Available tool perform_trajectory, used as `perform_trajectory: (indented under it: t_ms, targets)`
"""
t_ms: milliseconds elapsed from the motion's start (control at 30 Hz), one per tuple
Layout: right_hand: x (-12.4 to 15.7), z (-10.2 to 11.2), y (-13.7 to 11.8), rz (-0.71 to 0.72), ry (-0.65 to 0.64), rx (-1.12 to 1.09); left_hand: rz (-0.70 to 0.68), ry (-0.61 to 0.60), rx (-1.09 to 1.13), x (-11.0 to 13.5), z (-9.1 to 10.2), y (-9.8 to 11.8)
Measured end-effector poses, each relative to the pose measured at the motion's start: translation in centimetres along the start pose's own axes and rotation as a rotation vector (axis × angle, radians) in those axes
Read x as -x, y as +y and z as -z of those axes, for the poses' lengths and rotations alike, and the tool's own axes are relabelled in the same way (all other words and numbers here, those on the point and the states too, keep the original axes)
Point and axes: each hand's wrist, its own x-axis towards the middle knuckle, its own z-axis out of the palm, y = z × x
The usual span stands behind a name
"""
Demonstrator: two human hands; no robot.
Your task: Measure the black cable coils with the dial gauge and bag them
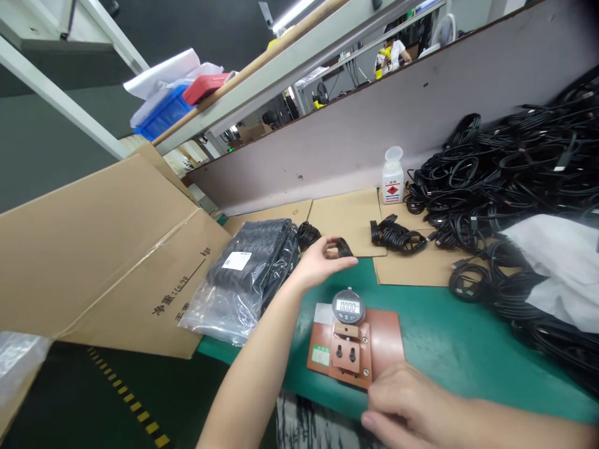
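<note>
My left hand [322, 259] reaches out over the far part of the green mat. Its thumb and fingers are closed around a coiled black cable [344, 248]. Close to the front edge, my right hand [397, 399] is curled at the lower right corner of a reddish-brown plate [386, 337]; whatever its fingers may hold is hidden. On that plate is a measuring fixture with a round digital dial gauge [348, 306] reading 0.000. Left of my left hand are another black cable coil [307, 234] and a clear plastic bag [243, 262] packed with black cables.
A large pile of black cables [505, 168] covers the right side, with a white plastic sheet [556, 262] over part of it. Several coils [397, 237] lie on cardboard near a white bottle [393, 178]. An open cardboard box [116, 249] stands at the left.
</note>
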Motion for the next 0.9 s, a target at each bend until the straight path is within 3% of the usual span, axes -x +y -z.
perform_trajectory:
  t_ms: [67, 133, 200, 267, 333, 467, 733, 900]
  targets:
    - [0.0, 0.1, -0.2, -0.004, -0.006, 0.006, -0.007, 0.032, 0.179, 4.9, 0.3, 0.1]
    - [0.1, 0.2, -0.3, -0.002, -0.005, 0.009, 0.032, 0.032, 0.727, 10.1, -0.3, -0.1]
    - [0.2, 0.2, -0.3, 0.005, -0.009, 0.012, 0.112, 0.060, 1.068, 14.6, -1.8, -0.6]
    - [0.4, 0.2, -0.3, 0.010, -0.018, 0.015, 0.172, 0.174, 1.236, 18.0, -3.8, -1.1]
    - [0.5, 0.1, -0.3, 0.009, -0.023, 0.006, 0.209, 0.323, 1.254, 20.2, -5.8, -1.7]
    - [0.6, 0.1, -0.4, 0.007, -0.020, -0.016, 0.241, 0.468, 1.105, 22.6, -8.5, -2.3]
    - [0.4, 0.5, -0.6, 0.036, -0.038, -0.015, 0.201, 0.408, 0.931, 24.6, -12.3, -3.0]
    - [0.2, 0.5, -1.0, 0.036, -0.028, -0.010, 0.348, 0.316, 0.757, 24.2, -12.1, -3.1]
